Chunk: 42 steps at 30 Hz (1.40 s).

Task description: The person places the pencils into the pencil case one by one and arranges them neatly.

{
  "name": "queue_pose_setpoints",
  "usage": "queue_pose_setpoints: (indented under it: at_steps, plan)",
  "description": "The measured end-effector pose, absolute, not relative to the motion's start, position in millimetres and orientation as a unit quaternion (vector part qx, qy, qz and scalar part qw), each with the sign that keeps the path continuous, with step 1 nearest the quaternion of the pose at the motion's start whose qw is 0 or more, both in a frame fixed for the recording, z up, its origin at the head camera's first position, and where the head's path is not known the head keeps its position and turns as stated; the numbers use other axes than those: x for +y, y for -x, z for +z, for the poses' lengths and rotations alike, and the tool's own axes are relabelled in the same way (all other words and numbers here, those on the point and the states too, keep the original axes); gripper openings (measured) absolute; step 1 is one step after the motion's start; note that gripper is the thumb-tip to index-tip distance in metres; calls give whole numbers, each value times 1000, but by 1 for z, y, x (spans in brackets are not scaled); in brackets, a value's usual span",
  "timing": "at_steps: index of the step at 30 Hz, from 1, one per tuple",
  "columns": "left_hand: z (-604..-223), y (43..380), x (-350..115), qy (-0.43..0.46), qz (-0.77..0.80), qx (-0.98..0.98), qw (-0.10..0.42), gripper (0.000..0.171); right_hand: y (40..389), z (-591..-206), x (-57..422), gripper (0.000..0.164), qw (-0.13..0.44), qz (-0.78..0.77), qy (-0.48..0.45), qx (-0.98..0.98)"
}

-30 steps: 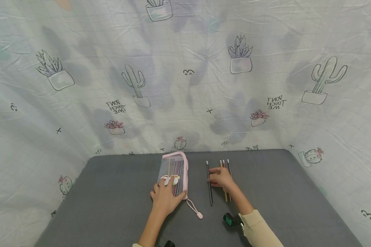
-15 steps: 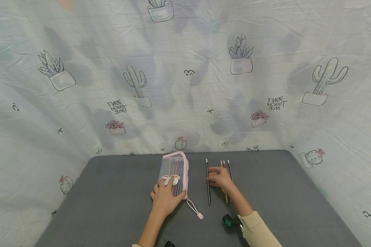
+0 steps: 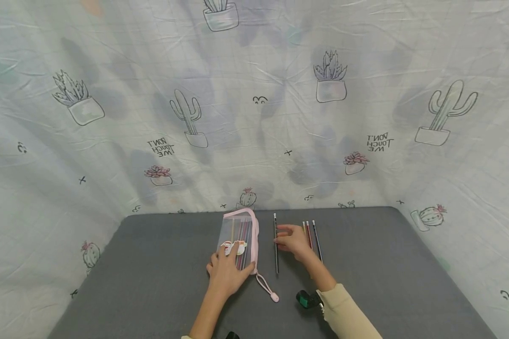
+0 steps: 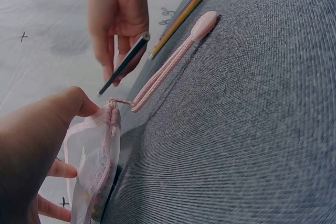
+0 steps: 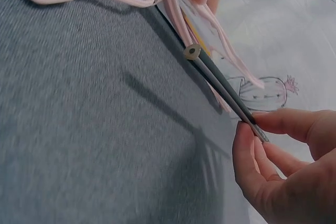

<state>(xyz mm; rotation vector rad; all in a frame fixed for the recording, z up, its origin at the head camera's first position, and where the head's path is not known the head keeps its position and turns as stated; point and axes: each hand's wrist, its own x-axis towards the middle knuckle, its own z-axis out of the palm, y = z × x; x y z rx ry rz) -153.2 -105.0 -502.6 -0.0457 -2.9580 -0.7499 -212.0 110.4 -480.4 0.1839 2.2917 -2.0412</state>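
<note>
A clear pencil case (image 3: 255, 235) with pink zipped edging lies on the grey table, coloured pencils visible inside. My left hand (image 3: 225, 275) holds it at its near end, the thumb on the zip edge (image 4: 111, 135) and the fingers spread across the other side. To the right of the case my right hand (image 3: 294, 241) pinches a black pencil (image 3: 276, 259) between thumb and fingers. In the right wrist view, that pencil's flat unsharpened end (image 5: 192, 52) is raised above the tabletop, its shadow below. The eraser end points away from me.
Three pencils lie right of my right hand: a yellow one (image 3: 304, 225), a red one (image 3: 308, 233) and a black one (image 3: 317, 239). A pink zip cord (image 3: 263, 284) trails from the case. A patterned curtain (image 3: 263, 141) hangs behind the table.
My right hand has moved left with the black pencil, closer to the case and away from the other pencils. The left hand stays on the case.
</note>
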Motion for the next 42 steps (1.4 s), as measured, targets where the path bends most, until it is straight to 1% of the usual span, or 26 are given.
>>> queue_pose_setpoints:
  at_steps: [5, 14, 21, 27, 34, 42]
  plan:
    - [-504, 154, -105, 13, -242, -969, 40, 81, 215, -480, 101, 47, 28, -665, -49, 744]
    - [-505, 152, -105, 20, -253, -966, 50, 80, 221, -480, 90, 45, 29, -664, -64, 745]
    - [-504, 154, -105, 17, -250, -967, 39, 82, 228, -484, 80, 46, 20, -684, -69, 725]
    - [-505, 154, -106, 18, -250, -967, 45, 81, 233, -489, 71, 46, 9, -702, -82, 708]
    - [-504, 154, -106, 19, -248, -967, 44, 81, 232, -492, 63, 47, -8, -717, -111, 688]
    - [-503, 153, -106, 17, -250, -967, 41, 81, 229, -495, 52, 47, -18, -740, -111, 663]
